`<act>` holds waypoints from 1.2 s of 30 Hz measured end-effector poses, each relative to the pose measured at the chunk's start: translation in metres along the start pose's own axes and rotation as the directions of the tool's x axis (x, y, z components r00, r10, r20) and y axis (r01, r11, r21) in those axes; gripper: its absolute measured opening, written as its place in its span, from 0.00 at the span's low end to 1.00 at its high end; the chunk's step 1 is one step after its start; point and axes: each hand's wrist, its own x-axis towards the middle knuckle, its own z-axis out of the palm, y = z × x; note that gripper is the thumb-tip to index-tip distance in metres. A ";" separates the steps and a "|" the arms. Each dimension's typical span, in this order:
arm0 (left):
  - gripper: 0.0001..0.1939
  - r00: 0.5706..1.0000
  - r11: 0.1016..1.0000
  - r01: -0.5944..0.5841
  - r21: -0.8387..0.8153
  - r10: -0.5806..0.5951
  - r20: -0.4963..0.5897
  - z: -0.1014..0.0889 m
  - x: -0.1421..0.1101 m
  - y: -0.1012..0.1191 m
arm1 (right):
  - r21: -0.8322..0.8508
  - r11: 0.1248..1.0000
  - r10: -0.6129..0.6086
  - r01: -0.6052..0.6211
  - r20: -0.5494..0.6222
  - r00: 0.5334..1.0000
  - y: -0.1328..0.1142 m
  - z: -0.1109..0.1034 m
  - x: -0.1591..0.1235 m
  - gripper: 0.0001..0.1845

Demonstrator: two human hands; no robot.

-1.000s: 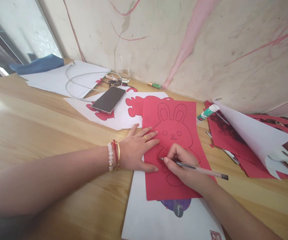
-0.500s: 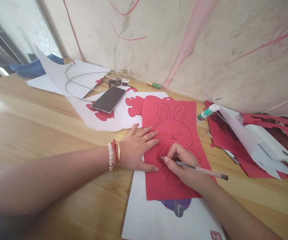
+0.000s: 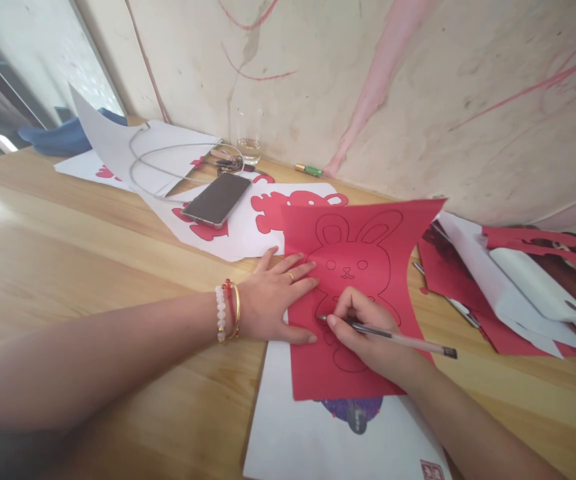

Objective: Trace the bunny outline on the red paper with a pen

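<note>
A sheet of red paper (image 3: 308,373) carries a rabbit outline in dark ink, and its upper right corner curls up off the table. My left hand (image 3: 278,297) lies flat with fingers spread, pressing on the sheet's left edge. My right hand (image 3: 368,327) is closed around a clear gel pen (image 3: 403,339), whose tip touches the sheet by the rabbit's left side. The hand covers part of the rabbit's body. Beneath the red sheet is a white booklet (image 3: 288,433) with a purple picture on its cover.
A phone (image 3: 218,199) rests on white paper (image 3: 248,243) with red cut-out shapes. Behind stand a glass of water (image 3: 249,150), keys (image 3: 231,162) and a green tube (image 3: 309,170) by the wall. At right, a white power bank (image 3: 538,283) lies on red and white sheets.
The red sheet's upper right corner has lifted and curled outward, now hiding the glue stick. The white sheet at the back left has shifted, showing a red shape. My hands have hardly moved.
</note>
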 end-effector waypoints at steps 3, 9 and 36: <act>0.42 1.000 1.000 0.003 -0.002 -0.003 0.002 0.000 0.000 0.000 | 0.008 1.000 0.003 -0.003 -0.004 1.000 0.001 0.001 0.000 0.13; 0.43 1.000 1.000 0.007 -0.013 -0.007 0.018 -0.001 0.001 0.001 | 0.037 0.999 -0.013 0.020 -0.192 0.981 0.006 0.005 0.004 0.12; 0.42 1.000 1.000 0.004 -0.014 -0.004 0.013 -0.002 0.000 0.000 | -0.061 0.998 0.002 -0.011 -0.145 0.989 0.002 0.004 0.003 0.13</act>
